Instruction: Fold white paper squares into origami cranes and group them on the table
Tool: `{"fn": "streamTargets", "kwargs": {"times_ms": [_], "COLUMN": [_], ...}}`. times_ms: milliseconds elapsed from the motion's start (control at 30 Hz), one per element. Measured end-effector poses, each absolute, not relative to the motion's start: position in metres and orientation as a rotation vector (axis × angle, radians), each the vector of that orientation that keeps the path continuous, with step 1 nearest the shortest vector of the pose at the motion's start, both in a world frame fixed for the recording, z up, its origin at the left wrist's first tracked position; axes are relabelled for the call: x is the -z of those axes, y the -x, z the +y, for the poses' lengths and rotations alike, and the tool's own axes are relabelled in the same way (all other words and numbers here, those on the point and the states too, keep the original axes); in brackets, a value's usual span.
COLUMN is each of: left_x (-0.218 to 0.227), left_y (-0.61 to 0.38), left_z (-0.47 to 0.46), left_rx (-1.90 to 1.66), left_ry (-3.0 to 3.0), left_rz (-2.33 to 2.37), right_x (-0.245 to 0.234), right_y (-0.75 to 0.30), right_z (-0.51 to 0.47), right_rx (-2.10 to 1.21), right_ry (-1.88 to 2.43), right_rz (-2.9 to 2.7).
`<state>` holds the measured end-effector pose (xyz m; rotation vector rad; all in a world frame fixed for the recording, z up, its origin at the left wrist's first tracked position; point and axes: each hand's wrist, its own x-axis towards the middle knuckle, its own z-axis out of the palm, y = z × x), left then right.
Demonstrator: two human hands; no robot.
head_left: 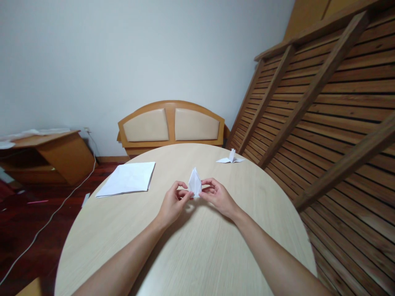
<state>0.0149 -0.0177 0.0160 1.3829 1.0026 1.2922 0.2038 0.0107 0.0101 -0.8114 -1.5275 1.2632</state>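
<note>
The fingers of a person's left hand point(174, 202) and right hand point(221, 198) pinch the lower sides of a kite-shaped folded white paper point(194, 181) above a round wooden desk point(197, 255). Left of the folded paper lies a white paper stack point(128, 178); beyond it, to the right, sits an origami crane point(232, 157).

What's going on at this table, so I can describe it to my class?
A person is holding a small piece of folded paper over the round table, its tip pointing up. The left hand pinches its lower left side and the right hand its lower right. A white paper bird with spread wings stands farther back on the right, and a paper stack lies to the left.
</note>
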Motion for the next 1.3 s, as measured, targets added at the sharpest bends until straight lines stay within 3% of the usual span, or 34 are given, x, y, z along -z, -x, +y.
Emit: {"fn": "streamTargets", "kwargs": {"times_ms": [1300], "left_x": [-0.016], "left_y": [-0.015], "left_z": [-0.015], "left_rx": [-1.345], "left_ry": [-1.320], "left_rz": [0.957], "right_x": [-0.022], "right_y": [-0.208], "right_z": [0.004], "right_rx": [-1.359], "right_ry": [0.750], "right_rz": [-1.604]}}
